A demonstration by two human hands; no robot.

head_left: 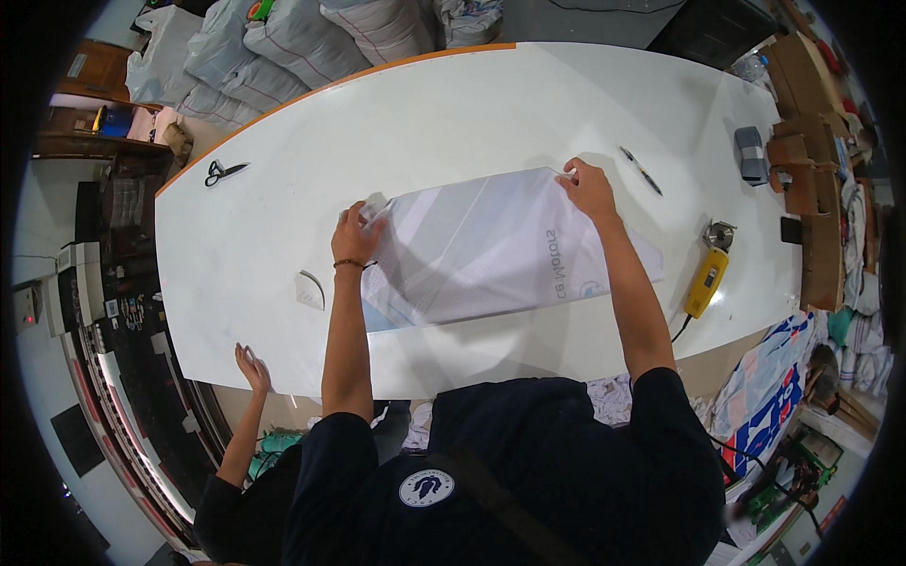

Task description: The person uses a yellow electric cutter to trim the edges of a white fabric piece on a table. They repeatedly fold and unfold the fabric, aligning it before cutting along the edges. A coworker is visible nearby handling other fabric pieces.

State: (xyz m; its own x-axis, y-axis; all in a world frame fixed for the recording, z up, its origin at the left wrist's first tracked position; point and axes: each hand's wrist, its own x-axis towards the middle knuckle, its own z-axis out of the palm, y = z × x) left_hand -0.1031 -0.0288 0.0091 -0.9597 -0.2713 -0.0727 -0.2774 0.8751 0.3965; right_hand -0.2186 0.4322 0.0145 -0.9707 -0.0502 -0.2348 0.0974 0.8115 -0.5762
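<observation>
A folded piece of pale white and grey printed fabric (481, 250) lies across the middle of the white table. My left hand (354, 238) is closed at its far left corner, with the fingers bent over the edge. At the far right corner, my right hand (589, 191) pinches the fabric's edge between thumb and fingers. The cloth lies mostly flat between my hands, and its right end passes under my right forearm. Part of the left edge is covered by my left hand.
On the white table (274, 245) lie black scissors (222, 173), a small white curved template (310, 291), a pen (641, 171) and a yellow electric rotary cutter (705, 278). Another person's hand (252, 369) rests at the near left edge. Stuffed sacks (307, 47) stand behind; cardboard boxes (802, 85) line the right.
</observation>
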